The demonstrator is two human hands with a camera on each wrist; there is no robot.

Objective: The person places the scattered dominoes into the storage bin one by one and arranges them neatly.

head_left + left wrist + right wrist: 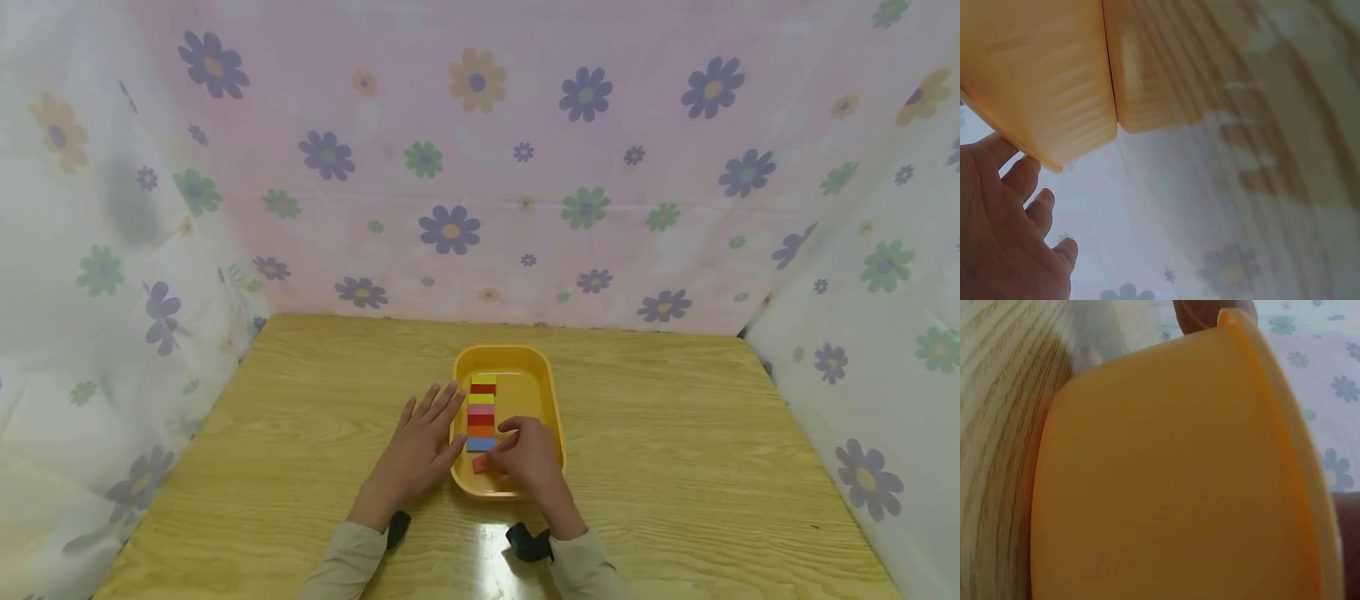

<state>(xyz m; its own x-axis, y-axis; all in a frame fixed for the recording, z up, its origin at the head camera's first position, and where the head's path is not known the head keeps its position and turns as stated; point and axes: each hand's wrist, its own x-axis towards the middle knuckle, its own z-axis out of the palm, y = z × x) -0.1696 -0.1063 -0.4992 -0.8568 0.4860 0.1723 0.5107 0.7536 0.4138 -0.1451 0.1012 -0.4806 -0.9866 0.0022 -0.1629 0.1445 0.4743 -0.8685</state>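
Observation:
A yellow plastic tray stands on the table in the head view. Inside it, along the left side, lies a row of small coloured blocks side by side, from yellow at the far end to a blue block at the near end. My right hand reaches into the tray and pinches a red block just below the blue one. With fingers spread and fairly straight, my left hand rests at the tray's left rim. The left wrist view shows its fingertips against that rim from outside.
The wood-grain table extends around the tray on all sides. Flower-patterned sheets hang at the back and both sides. Dark wrist straps sit at the sleeve cuffs. In the right wrist view the tray's outer wall fills most of the frame.

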